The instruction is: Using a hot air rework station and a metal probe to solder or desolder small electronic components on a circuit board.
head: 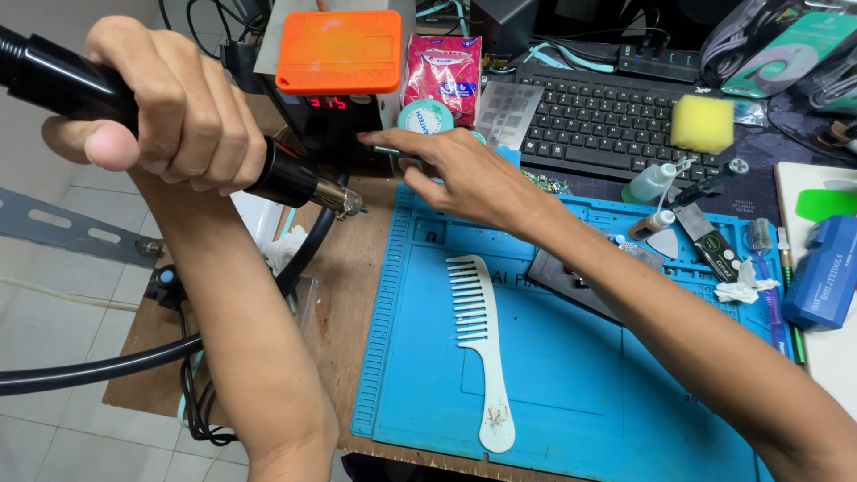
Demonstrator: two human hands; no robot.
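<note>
Closest to the camera, the left hand (174,107) is clenched around a black hot-air gun (295,178), nozzle above the tabletop (348,295). Right hand (455,174) reaches, fingers extended, to the black station (335,125) with red digits, touching its front beside a white comb (478,339) on the blue mat (571,384).

Left hand (170,112) raised, fist clenched tight, thumb forward. Right hand (455,174) stretched forward, palm down, fingers (379,140) extended, forearms crossing low.

left hand (170,112) grips hot-air wand (295,178); right hand (455,174) fingertips at, maybe touching, black station (335,125); comb (478,330) on blue mat (571,375).
</note>
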